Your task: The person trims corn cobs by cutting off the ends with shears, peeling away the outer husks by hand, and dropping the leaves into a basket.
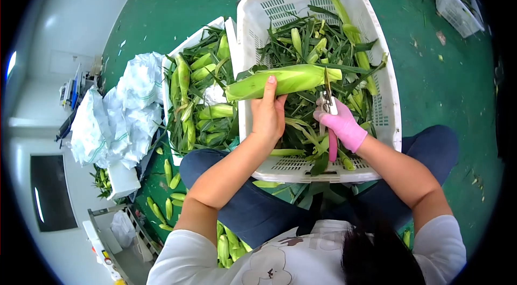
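A long green ear of corn in its husk (291, 80) lies level above the large white basket (389, 91). My bare left hand (267, 114) grips it near its left part, with the thumb on top. My right hand (343, 125), in a pink glove, holds pruning shears with pink handles (332, 142). The shears' blades are at the ear's right end, close to the pale stalk. Cut green leaves (301, 34) and several husked ears fill the basket below.
Left of the basket stands a white box (167, 78) of corn and leaves. White plastic bags (121, 104) lie beyond it. Loose ears (168, 208) are on the green floor by my left leg. Another crate (458, 16) stands at the upper right.
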Available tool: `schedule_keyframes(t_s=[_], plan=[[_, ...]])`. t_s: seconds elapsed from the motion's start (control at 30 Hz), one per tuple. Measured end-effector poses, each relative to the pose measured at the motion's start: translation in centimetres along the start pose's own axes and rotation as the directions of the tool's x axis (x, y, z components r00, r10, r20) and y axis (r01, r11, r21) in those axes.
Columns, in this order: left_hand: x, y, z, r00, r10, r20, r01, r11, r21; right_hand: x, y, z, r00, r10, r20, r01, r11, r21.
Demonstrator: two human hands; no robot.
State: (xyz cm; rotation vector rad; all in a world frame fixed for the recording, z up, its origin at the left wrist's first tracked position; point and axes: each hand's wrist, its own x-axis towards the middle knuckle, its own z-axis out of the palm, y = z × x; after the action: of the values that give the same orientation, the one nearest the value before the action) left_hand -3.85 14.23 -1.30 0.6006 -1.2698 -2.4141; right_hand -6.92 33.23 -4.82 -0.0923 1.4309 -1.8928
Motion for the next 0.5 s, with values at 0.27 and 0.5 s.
schedule_keyframes(t_s=[0.27,0.5], plan=[[2.4,3.3,-2.7,0.885,-0.463,-0.039,0.409,0.816,-0.407,-3.5,-4.7,0.9,0.86,0.123,0.495,-0.066,0.989,-0.132],[-1.8,6.9,-2.9,0.617,-0.448,0.647,0.745,0.596,-0.298,-5.1,-2.0,-3.2,0.539,-0.249,0.805,-0.466,0.708,0.531]])
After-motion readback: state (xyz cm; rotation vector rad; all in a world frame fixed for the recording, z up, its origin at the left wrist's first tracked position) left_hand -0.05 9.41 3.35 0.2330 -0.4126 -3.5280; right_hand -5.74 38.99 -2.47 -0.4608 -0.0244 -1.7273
